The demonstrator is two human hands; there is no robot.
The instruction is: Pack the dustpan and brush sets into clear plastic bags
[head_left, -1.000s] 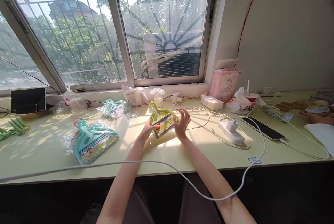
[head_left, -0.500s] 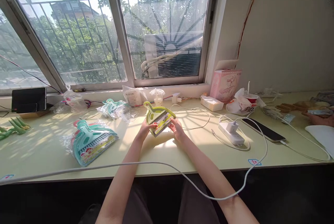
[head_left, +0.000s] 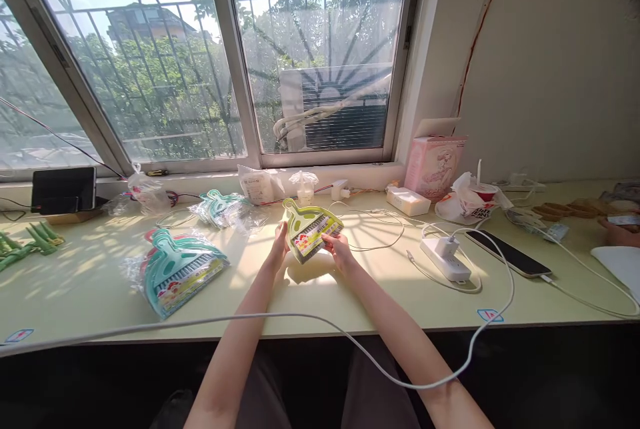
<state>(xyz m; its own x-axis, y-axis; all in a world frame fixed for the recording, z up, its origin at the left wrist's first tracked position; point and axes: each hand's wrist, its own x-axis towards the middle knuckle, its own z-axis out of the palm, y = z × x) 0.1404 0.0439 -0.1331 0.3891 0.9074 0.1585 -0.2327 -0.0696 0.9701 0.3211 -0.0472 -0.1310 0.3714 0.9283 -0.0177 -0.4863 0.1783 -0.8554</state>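
Observation:
A small yellow-green dustpan and brush set [head_left: 311, 229] with a printed label is held up over the table's middle, its handle pointing up and left. My left hand [head_left: 278, 249] grips its left edge, with the fingers partly hidden behind it. At the lower right edge, my right hand [head_left: 339, 249] is closed on it, thumb in front. To the left lies a stack of teal and red dustpan sets [head_left: 183, 272] in clear plastic. Farther back, another teal dustpan set [head_left: 220, 205] lies among crumpled plastic wrap.
A white cable [head_left: 300, 315] crosses in front of both forearms. On the right are a power strip [head_left: 445, 259] with a plug, a phone [head_left: 509, 253] and a pink box [head_left: 435, 165]. A tablet [head_left: 64, 190] stands at the back left, below the window.
The dustpan set has turned slightly in my hands. My left thumb has moved off its front to the left edge. The whole view has shifted a little.

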